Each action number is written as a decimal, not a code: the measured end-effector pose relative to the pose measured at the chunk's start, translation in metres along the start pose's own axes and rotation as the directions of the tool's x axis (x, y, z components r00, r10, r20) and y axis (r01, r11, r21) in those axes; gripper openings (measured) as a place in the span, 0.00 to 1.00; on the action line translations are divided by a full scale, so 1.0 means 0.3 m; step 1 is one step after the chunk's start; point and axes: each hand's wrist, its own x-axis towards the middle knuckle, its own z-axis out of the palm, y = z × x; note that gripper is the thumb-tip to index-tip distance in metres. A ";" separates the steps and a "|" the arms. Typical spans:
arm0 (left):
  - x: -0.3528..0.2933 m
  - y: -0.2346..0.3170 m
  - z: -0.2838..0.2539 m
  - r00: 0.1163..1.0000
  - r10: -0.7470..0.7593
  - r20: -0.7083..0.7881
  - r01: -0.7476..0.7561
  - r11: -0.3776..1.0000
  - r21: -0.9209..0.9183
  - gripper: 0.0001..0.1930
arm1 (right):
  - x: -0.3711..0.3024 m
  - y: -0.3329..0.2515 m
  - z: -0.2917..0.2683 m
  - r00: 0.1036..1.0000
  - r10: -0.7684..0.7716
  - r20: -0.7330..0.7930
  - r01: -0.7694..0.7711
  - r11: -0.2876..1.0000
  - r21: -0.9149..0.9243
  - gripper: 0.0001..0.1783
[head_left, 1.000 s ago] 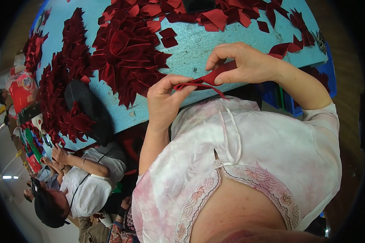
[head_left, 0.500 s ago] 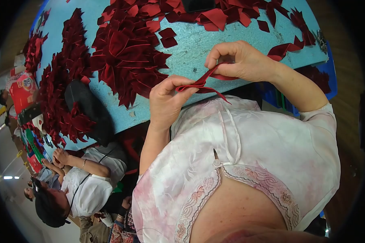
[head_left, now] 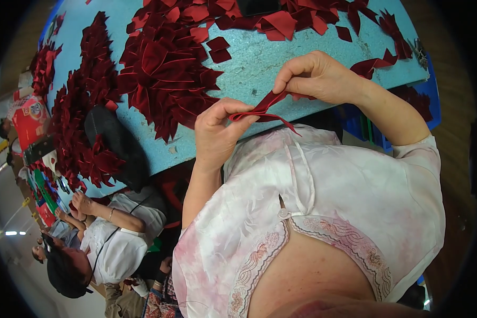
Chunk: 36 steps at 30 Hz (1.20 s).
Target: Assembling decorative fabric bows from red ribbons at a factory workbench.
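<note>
A dark red velvet ribbon (head_left: 269,104) is stretched between my two hands over the table's near edge. My left hand (head_left: 217,124) pinches its folded loop between thumb and fingers, and a pointed tail hangs out to the right. Higher up and to the right, my right hand (head_left: 318,77) grips the other stretch of the ribbon between thumb and forefinger. Beyond my left hand lies a big pile of dark red velvet bows (head_left: 164,74) with pointed ends. A few small red fabric squares (head_left: 220,50) rest beside that pile.
Loose red fabric pieces (head_left: 281,24) cover the back of the light blue table (head_left: 254,58), by a dark flat object (head_left: 259,6). A ribbon strip (head_left: 373,64) lies at right, near a blue bin (head_left: 434,100). At left are a black bag (head_left: 116,146) and a seated co-worker (head_left: 116,238).
My right thumb and fingers have closed in on the ribbon, and that hand has shifted slightly right. My left hand keeps its hold in nearly the same place.
</note>
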 end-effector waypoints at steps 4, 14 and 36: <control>0.000 0.002 0.002 1.000 0.002 0.004 -0.002 1.000 -0.011 0.08 | -0.003 0.000 -0.005 1.000 -0.005 0.002 0.005 0.999 -0.038 0.08; 0.008 -0.020 -0.003 0.998 0.060 0.015 -0.060 0.997 0.052 0.09 | -0.004 0.035 -0.001 0.996 -0.062 -0.057 0.052 0.985 -0.164 0.07; 0.030 -0.044 0.022 0.932 0.345 0.110 -0.362 0.889 0.281 0.11 | 0.058 -0.023 0.011 0.971 -0.223 0.090 0.232 0.766 -0.600 0.09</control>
